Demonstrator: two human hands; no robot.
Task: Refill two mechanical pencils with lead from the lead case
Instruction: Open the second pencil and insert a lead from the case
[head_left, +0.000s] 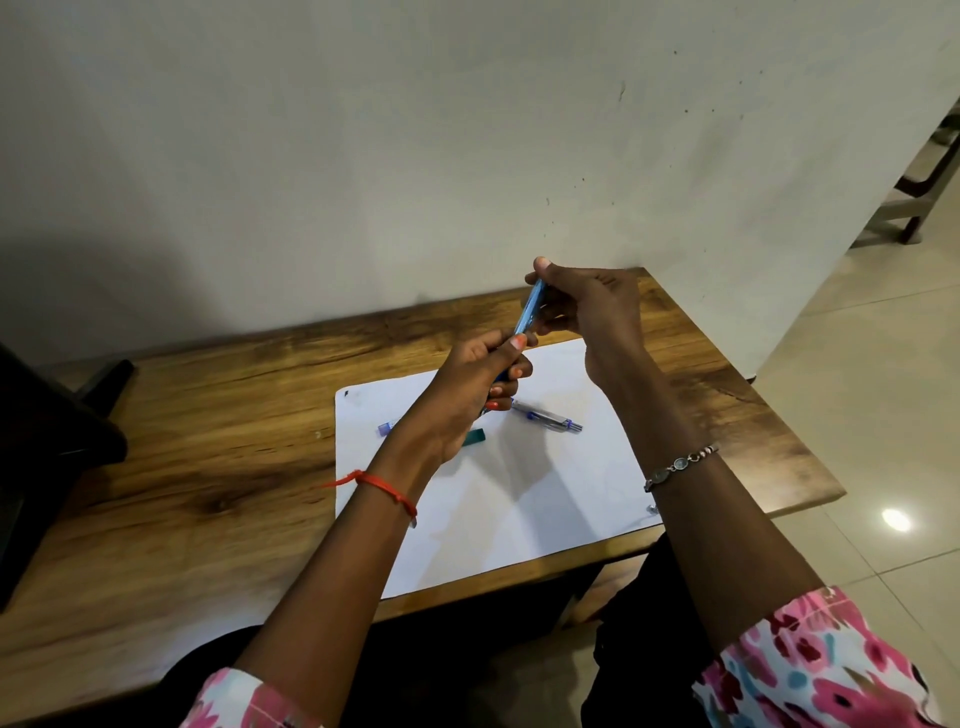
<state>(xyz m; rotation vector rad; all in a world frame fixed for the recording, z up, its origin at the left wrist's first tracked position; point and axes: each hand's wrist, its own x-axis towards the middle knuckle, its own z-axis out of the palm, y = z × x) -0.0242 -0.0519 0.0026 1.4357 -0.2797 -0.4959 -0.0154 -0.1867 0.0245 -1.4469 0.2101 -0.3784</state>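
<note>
A blue mechanical pencil (529, 310) is held tilted above the table by both hands. My left hand (478, 387) grips its lower end, and my right hand (582, 306) pinches its upper end between thumb and fingers. On the white sheet (519, 499) below lies a second, clear-bodied pencil (548, 415), pointing right. A small teal piece (475, 437) shows just under my left wrist, and a small purple piece (384, 428) lies left of it. Which of these is the lead case I cannot tell.
The white sheet rests on a wooden table (208, 441) pushed against a pale wall (415, 130). A dark object (47, 441) stands at the table's left end. A small shiny piece (651, 508) lies near the sheet's right edge. Tiled floor (883, 415) lies to the right.
</note>
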